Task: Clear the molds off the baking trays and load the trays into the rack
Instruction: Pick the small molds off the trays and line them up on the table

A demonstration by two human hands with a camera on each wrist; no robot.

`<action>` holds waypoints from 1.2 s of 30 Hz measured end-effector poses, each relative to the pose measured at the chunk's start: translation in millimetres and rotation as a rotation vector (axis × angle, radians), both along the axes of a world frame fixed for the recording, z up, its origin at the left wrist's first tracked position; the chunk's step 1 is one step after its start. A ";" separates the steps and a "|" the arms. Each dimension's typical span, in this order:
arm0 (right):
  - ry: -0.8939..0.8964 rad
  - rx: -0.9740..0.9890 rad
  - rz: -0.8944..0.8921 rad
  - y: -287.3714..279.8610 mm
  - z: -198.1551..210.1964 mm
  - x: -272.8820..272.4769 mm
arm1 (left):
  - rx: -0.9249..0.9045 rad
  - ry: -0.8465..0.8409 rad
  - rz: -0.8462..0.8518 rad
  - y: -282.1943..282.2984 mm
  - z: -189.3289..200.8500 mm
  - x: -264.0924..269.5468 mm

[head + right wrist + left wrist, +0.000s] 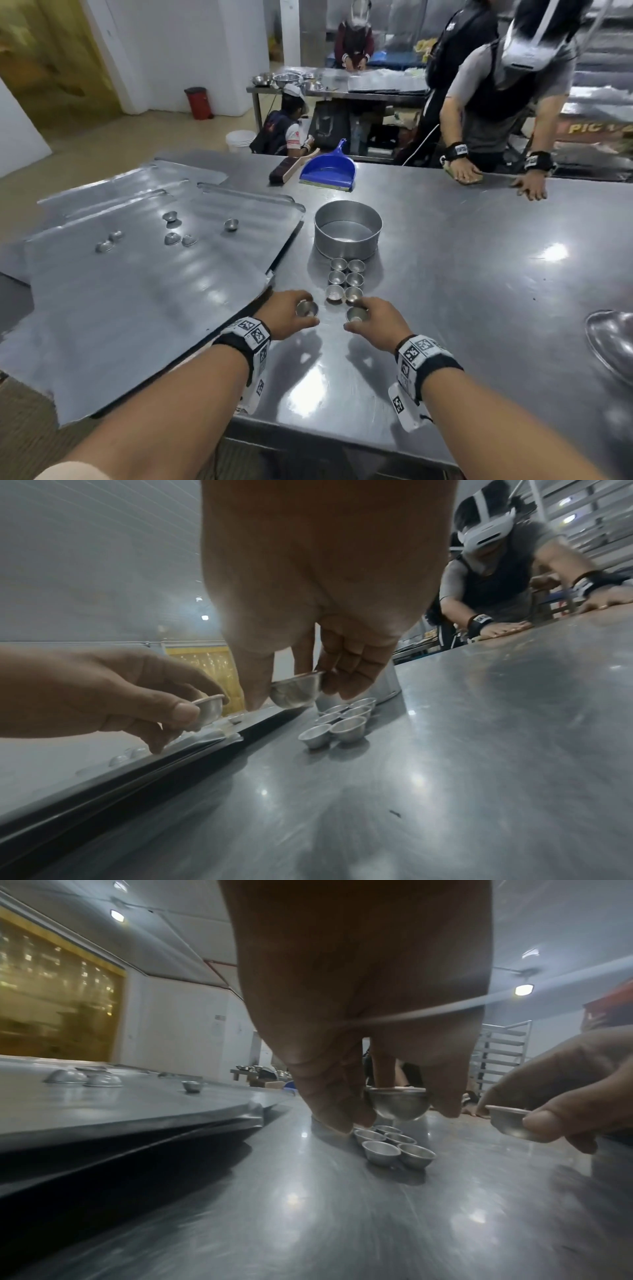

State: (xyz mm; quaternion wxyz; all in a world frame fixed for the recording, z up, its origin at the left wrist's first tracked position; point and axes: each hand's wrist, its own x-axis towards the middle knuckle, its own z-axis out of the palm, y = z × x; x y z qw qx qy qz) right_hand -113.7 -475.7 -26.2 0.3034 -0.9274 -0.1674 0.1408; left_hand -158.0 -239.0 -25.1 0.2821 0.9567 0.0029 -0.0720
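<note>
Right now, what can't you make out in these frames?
- Rack: left wrist view only, far off, partly behind the right hand; load unreadable.
- Trays: stacked, head view; count unclear, left edge cut off.
- Round pan: hidden behind fingers in right wrist view.
- Shiny object: cut by right edge, head view.

In the head view the left hand (286,317) covers the near wall of the mold (307,308) in its grip, and the right hand (375,323) hides part of its own mold (356,313), so neither base shows there. The baking trays (137,274) run off the picture's left edge and overlap, so how many lie stacked at the worktop's (479,274) left edge cannot be told. A shiny heart-shaped pan (613,346) at the worktop's right edge is cut off, and the rack (503,1053) beyond the far edge is blurred and partly hidden.
</note>
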 end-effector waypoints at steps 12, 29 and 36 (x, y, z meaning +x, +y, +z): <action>0.080 -0.034 -0.191 -19.5 -25.3 8.0 | 0.036 0.054 -0.073 -24.3 -38.0 41.7; 0.152 -0.025 -0.178 15.9 -57.3 26.2 | -0.067 0.122 -0.130 -13.9 -77.2 66.9; 0.113 -0.009 -0.216 13.5 -64.4 25.2 | -0.102 0.132 -0.044 -12.8 -81.6 62.4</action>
